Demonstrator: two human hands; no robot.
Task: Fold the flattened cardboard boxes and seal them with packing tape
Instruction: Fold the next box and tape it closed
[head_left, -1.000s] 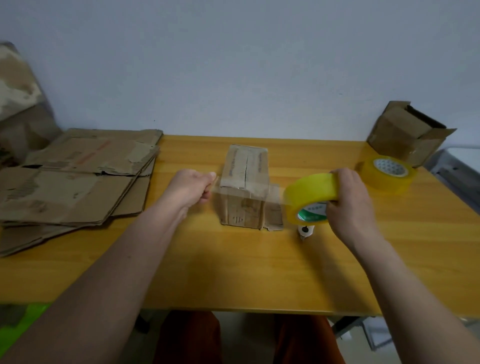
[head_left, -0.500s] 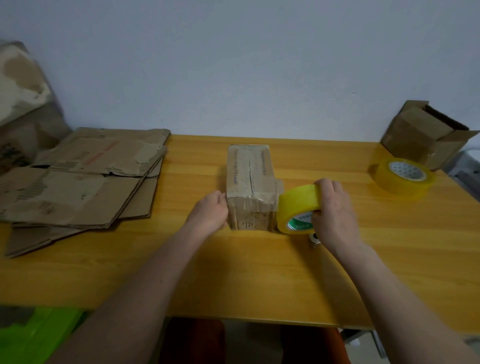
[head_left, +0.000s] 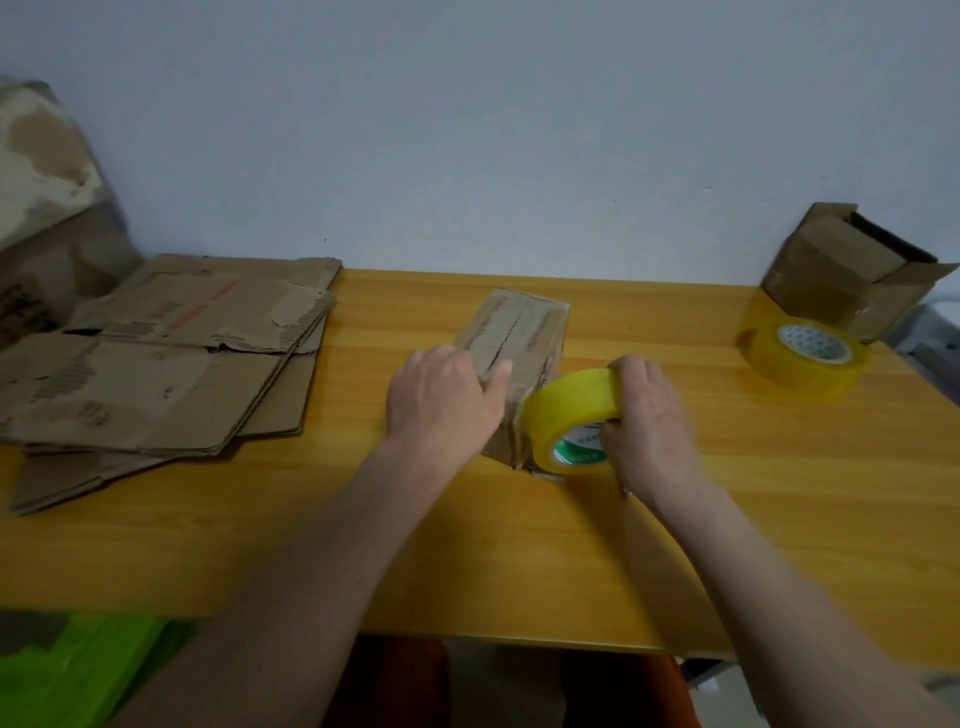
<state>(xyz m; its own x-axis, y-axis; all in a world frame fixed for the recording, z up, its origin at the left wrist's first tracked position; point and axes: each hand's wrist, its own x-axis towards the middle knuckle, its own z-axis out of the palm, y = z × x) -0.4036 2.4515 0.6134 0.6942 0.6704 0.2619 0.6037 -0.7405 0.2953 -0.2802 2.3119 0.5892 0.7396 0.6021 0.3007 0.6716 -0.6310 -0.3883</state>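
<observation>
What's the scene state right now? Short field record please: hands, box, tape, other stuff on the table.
left hand: pressing flat on the box, fingers straight
right hand: fingers curled round the tape roll
box: folded, standing mid-table
tape roll: yellow, on edge against the box's near right corner
spare tape roll: lying flat, right side of the table
flat cardboard: stacked on the left
open box: far right corner
table: wooden

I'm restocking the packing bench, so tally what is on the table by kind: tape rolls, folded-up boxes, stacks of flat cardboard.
Yellow packing tape rolls: 2, one gripped by the right hand at, one lying flat at
Folded brown cardboard boxes: 2, a closed one under the left hand at, an open one at
Stacks of flattened cardboard: 1
Total: 5
</observation>
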